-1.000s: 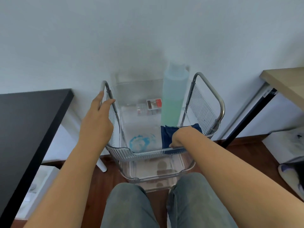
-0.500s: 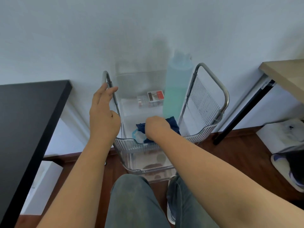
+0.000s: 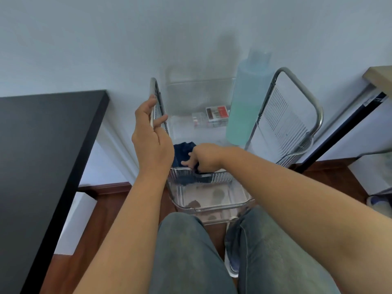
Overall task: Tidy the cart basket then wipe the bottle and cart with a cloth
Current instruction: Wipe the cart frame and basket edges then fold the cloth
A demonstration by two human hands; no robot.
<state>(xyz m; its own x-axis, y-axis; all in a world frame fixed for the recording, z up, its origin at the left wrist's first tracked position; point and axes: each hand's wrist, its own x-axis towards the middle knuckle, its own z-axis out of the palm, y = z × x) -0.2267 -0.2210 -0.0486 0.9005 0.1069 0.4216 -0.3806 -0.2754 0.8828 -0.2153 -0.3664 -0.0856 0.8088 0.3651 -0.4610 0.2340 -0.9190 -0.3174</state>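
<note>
A clear plastic cart (image 3: 297,115) with metal side handles stands against the wall in front of my knees. My left hand (image 3: 151,141) grips its left metal handle. My right hand (image 3: 203,158) presses a dark blue cloth (image 3: 183,150) onto the floor of the top basket, at its near left corner. A tall pale blue bottle (image 3: 246,107) of green liquid stands upright at the basket's right side. A small clear box with a red label (image 3: 216,114) lies at the back of the basket.
A black table (image 3: 42,155) fills the left side. A light wooden desk (image 3: 379,76) with a black leg is at the right. The cart's lower clear tray (image 3: 212,198) sits above the wooden floor. A shoe (image 3: 379,201) lies at the far right.
My right hand has slid the blue cloth from the basket's right side leftward across its floor to the near left corner. My left hand shifted its grip on the left handle.
</note>
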